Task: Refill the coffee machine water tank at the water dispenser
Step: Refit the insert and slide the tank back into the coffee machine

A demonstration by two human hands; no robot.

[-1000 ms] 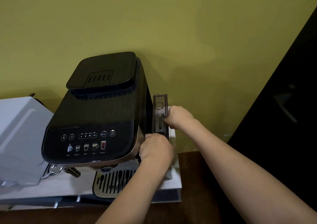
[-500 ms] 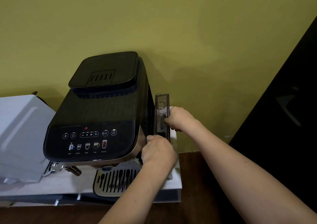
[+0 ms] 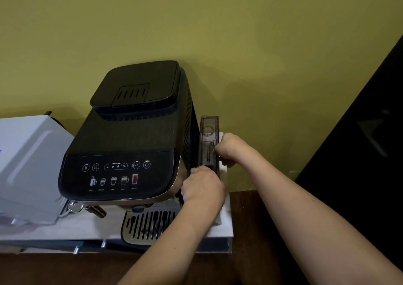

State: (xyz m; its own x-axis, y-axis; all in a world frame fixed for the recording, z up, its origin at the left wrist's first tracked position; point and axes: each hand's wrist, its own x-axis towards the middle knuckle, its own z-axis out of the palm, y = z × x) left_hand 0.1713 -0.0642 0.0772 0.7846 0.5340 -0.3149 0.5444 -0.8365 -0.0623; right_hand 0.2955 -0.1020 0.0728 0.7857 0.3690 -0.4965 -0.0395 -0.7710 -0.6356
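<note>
A black coffee machine (image 3: 130, 136) with a lit touch panel stands on a white platform (image 3: 65, 228) against a yellow-green wall. Along its right side sits the narrow, smoky transparent water tank (image 3: 209, 129), upright, with a small gap between it and the machine's body. My right hand (image 3: 231, 148) grips the tank's top edge from the right, near its middle. My left hand (image 3: 202, 188) is closed around the tank's front end, beside the machine's front corner. The tank's lower part is hidden behind my hands.
A white box-shaped appliance (image 3: 28, 167) stands to the left of the machine. The metal drip tray (image 3: 148, 223) juts out at the front. The platform rests on a dark wooden counter (image 3: 250, 230). A tall black surface (image 3: 359, 153) rises on the right.
The panel showed a red indicator half a second ago, which is gone now. My hands have stayed on the tank, which has barely shifted; my view has drifted slightly.
</note>
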